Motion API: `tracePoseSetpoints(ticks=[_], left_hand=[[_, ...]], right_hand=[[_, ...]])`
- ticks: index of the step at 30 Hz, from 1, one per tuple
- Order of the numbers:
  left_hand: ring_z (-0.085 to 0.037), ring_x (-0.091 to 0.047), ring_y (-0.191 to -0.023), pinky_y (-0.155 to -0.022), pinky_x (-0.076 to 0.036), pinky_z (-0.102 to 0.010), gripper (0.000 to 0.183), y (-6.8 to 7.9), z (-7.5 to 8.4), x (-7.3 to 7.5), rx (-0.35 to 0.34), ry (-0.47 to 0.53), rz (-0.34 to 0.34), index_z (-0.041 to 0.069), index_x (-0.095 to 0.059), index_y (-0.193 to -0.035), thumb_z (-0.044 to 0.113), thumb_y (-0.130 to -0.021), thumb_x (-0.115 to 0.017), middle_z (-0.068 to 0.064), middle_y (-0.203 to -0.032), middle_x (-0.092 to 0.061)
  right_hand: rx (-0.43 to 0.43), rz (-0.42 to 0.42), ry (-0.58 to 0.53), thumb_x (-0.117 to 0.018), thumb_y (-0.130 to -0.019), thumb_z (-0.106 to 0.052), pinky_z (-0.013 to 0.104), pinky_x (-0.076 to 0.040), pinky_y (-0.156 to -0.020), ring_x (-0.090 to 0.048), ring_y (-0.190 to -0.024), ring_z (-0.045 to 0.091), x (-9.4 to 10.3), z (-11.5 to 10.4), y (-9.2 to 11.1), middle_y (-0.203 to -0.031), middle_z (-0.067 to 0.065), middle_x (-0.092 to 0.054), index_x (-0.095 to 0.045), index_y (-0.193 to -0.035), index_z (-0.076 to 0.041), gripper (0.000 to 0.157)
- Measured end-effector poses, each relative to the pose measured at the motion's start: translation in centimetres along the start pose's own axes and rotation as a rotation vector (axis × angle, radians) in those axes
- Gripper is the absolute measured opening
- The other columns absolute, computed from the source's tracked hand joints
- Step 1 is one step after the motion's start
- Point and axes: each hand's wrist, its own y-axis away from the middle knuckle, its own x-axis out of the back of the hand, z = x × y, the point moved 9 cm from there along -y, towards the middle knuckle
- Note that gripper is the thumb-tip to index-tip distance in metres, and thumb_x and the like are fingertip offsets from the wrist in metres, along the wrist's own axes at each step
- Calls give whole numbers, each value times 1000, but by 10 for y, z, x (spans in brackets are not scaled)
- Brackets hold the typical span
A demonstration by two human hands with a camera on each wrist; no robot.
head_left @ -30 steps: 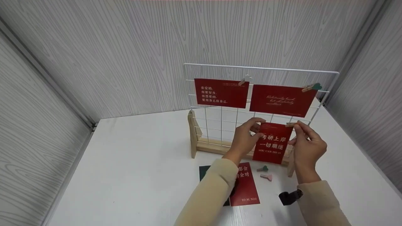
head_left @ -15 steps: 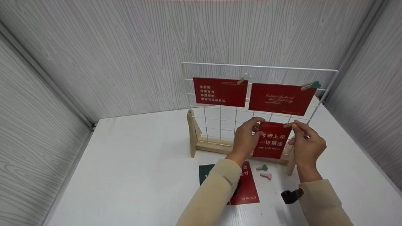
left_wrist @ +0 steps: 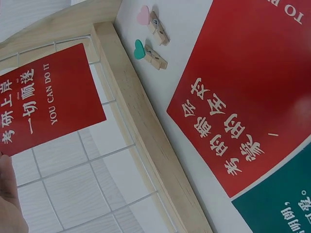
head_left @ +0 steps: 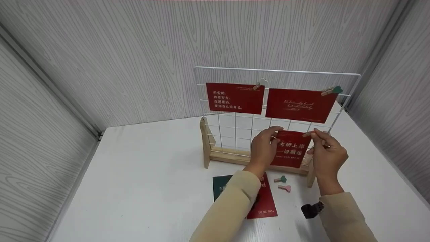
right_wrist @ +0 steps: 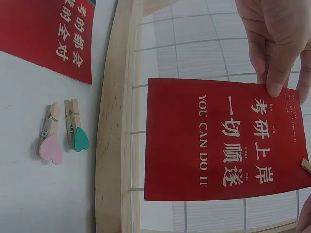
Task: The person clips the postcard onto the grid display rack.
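Note:
A red card with white lettering (head_left: 289, 151) stands upright in front of the lower right of a white wire grid rack (head_left: 236, 134). My left hand (head_left: 263, 148) pinches its left edge between thumb and fingers. At the card's top right corner my right hand (head_left: 328, 153) pinches a wooden clothespin (head_left: 307, 134), whose tip overlaps the card. In the right wrist view the left hand (right_wrist: 279, 43) grips the edge of the card (right_wrist: 194, 141), and the clothespin (right_wrist: 306, 165) shows at the far corner. Two red cards hang above, one under a clothespin with a white heart (head_left: 260, 83), one under a green-heart clothespin (head_left: 332, 90).
On the white table (head_left: 151, 188) lie a green-heart clothespin (head_left: 280, 179) and a pink-heart clothespin (head_left: 285, 188). Left of them are another red card (head_left: 267, 201) and a dark green card (head_left: 220, 185), partly under the left sleeve. The rack's wooden base (head_left: 228, 157) runs behind the hands.
The card's lower edge has risen slightly and moved closer to the grid, held by both hands. The clothespin at its corner has shifted a little left. The hanging cards stay put.

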Motion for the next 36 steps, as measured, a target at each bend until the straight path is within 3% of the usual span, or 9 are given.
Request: tracePoseSetpoints(ticks=[13, 20, 28, 36], left_hand=[[0, -54, -85, -73, -41, -14, 35, 3, -3, 9, 35, -69, 54, 20, -54, -114, 11, -81, -60, 9, -92, -62], [1, -54, -85, -76, -39, -12, 36, 5, -7, 12, 13, -21, 51, 21, -54, -115, 15, -81, -61, 9, -91, -61], [-2, -55, -83, -73, -41, -15, 38, 10, -13, 16, -41, 26, -1, 22, -53, -115, 33, -79, -61, 6, -96, -57], [-3, -53, -88, -72, -41, -19, 48, 18, -20, 21, -83, 20, -114, 25, -52, -117, 48, -76, -58, 9, -101, -54]], right_hand=[[52, 23, 64, -61, -79, -19, 13, -41, -43, -50, -42, 5, -1, -6, 4, -87, -3, -64, -65, -101, -18, 23], [18, 30, 55, -62, -78, -21, 14, -44, -47, -55, -48, 4, 1, -2, 7, -101, -5, -60, -61, -108, -20, 30], [42, 28, -20, -63, -78, -15, 14, -45, -54, -59, -59, 8, 7, -5, 9, -111, 0, -55, -56, -113, -11, 36], [79, 6, 20, -63, -78, -14, 17, -43, -66, -56, -81, 11, 10, -13, 19, -116, -5, -52, -50, -121, -18, 45]])
